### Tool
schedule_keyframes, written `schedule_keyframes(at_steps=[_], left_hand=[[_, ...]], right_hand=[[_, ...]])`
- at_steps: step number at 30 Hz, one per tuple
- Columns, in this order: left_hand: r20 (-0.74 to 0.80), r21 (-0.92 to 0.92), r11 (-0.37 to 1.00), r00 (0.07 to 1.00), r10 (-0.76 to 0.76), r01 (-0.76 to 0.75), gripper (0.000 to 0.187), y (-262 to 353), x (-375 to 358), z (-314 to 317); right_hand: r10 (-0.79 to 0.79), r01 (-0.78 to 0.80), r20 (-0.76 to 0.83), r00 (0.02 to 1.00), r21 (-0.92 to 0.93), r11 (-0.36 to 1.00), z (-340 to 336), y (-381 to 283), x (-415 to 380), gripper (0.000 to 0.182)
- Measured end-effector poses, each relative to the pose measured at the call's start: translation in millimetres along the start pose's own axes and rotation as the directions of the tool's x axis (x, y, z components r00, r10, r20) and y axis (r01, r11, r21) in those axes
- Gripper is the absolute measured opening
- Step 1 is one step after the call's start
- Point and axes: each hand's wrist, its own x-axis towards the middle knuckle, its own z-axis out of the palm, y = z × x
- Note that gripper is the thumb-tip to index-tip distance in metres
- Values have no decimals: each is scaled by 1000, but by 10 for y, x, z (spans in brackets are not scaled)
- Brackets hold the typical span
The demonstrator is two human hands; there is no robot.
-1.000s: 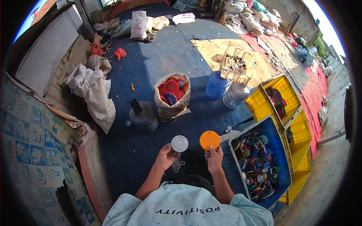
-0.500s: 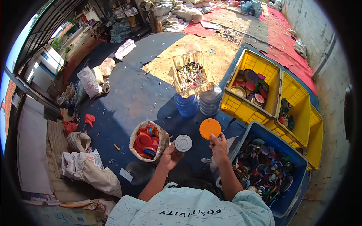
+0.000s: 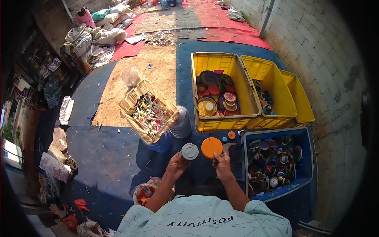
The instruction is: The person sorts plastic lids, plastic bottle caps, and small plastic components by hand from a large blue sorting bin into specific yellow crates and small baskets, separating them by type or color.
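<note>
My left hand (image 3: 177, 165) grips a round grey lid (image 3: 190, 151) by its lower left edge. Beside it, my right hand (image 3: 222, 162) pinches an orange lid (image 3: 211, 147) at its lower right edge. The two lids are close together but apart. A blue crate (image 3: 279, 194) of mixed lids and caps stands to the right of my right hand. Below my left forearm is a sack (image 3: 138, 190) with red and other lids, partly hidden by the arm.
Yellow crates (image 3: 252, 122) with lids stand at the right. A cream basket (image 3: 127, 118) of small items rests on large bottles (image 3: 181, 123) ahead of my left hand. Loose caps (image 3: 231, 135) lie near the blue crate. A block wall (image 3: 323, 75) runs along the right; white sacks (image 3: 94, 41) lie far left.
The view has turned right, so crates and basket appear further left. The grey and orange lids are now nearer each other, each still in the same hand.
</note>
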Motion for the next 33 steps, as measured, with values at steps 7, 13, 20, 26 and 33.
schedule_keyframes(at_steps=[7, 13, 20, 26, 33], left_hand=[[203, -8, 999, 978, -42, 44, 16, 651, 842, 124], [124, 1, 994, 986, -112, 113, 24, 646, 1335, 363], [97, 41, 994, 990, -100, 97, 29, 754, 2319, 1003], [-10, 133, 978, 987, -161, 160, 27, 836, 3300, 1512], [-117, 127, 962, 967, -227, 242, 29, 673, 4248, 1696]], right_hand=[[-121, 124, -42, 992, 60, 991, 353, -182, 449, 37], [-106, 122, -129, 986, 125, 985, 413, -360, 1001, 36], [-50, 64, -68, 996, 218, 974, 495, -986, 2126, 34], [-143, 181, -205, 968, 180, 967, 431, -1656, 2960, 36], [2, 64, -303, 953, 210, 976, 150, -1798, 3551, 32]])
